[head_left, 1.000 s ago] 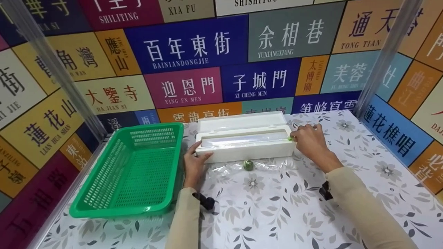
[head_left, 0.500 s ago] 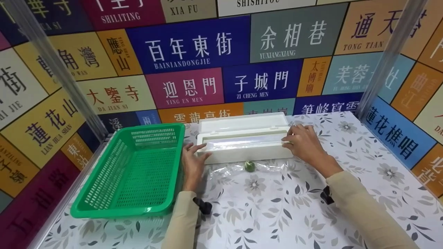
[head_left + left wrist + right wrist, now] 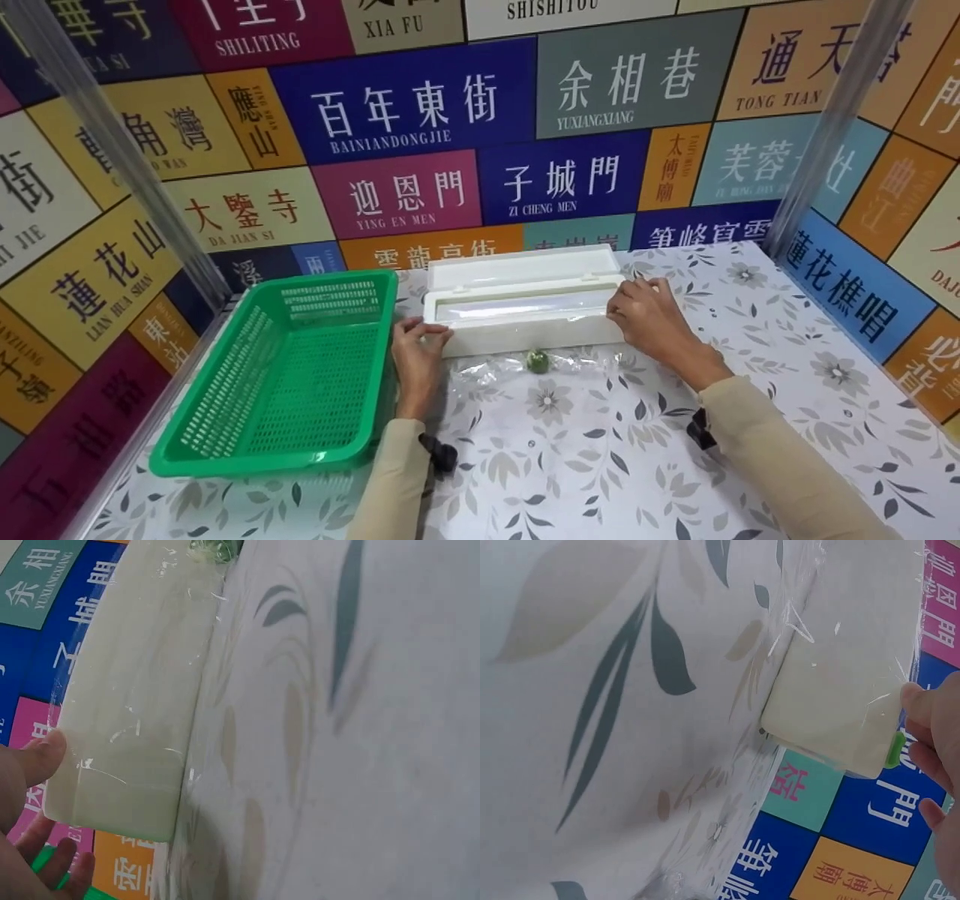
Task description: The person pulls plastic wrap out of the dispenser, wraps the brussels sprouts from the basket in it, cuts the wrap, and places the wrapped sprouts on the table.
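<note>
A long white film dispenser box (image 3: 525, 321) lies across the table with its lid open toward the wall. My left hand (image 3: 418, 346) holds its left end, thumb on the front face (image 3: 135, 712), fingers round the end. My right hand (image 3: 643, 315) grips the right end, and in the right wrist view its thumb (image 3: 922, 709) lies just above a small green slider (image 3: 894, 750) at the box corner (image 3: 840, 705). A small green ball (image 3: 537, 361) sits on a clear sheet of film (image 3: 585, 362) spread in front of the box.
A green slotted basket (image 3: 225, 420) stands left of the box, close to my left hand. Colourful sign-printed walls (image 3: 420, 105) close in the back and both sides. The floral tablecloth (image 3: 585, 450) stretches toward me between my sleeves.
My right hand has shifted a little leftward along the box's right end and now hides the green slider in the head view. My left hand has stayed at the left end.
</note>
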Demonstrator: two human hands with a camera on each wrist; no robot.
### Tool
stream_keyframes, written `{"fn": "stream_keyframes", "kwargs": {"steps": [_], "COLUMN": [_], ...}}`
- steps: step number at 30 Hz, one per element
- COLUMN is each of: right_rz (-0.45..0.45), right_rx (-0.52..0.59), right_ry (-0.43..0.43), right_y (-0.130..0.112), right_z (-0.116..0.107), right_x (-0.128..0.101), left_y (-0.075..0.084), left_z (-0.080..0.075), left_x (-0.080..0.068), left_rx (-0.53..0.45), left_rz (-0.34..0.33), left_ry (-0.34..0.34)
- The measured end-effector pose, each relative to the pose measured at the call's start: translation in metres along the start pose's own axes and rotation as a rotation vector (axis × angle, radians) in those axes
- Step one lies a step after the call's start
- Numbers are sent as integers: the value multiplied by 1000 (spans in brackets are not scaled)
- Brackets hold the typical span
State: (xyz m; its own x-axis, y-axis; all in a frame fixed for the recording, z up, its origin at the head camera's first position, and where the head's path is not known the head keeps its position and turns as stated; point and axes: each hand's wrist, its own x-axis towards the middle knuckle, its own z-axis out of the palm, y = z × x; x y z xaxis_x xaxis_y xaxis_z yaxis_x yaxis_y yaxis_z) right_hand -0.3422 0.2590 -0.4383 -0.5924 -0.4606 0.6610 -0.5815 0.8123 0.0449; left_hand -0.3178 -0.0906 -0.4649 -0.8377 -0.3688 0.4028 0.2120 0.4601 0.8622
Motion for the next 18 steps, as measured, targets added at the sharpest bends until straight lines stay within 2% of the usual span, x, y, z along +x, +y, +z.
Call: {"fn": "stream_keyframes", "kwargs": {"steps": [5,9,18], "right_rz": [14,25,-44], "right_rx": [16,32,61], "right_ry": [-42,-80,-27], "right_y": [-3,-5,-6], "right_z": [-1,-3,-5], "right_x": [-4,-6,-14], "left_y": [2,4,9], "left_z": [-3,-4,-3], "left_x": [-7,-10,-16], "left_rx": [40,70,108], "left_rz": [-14,10,46], "left_ry": [-1,19,35]}}
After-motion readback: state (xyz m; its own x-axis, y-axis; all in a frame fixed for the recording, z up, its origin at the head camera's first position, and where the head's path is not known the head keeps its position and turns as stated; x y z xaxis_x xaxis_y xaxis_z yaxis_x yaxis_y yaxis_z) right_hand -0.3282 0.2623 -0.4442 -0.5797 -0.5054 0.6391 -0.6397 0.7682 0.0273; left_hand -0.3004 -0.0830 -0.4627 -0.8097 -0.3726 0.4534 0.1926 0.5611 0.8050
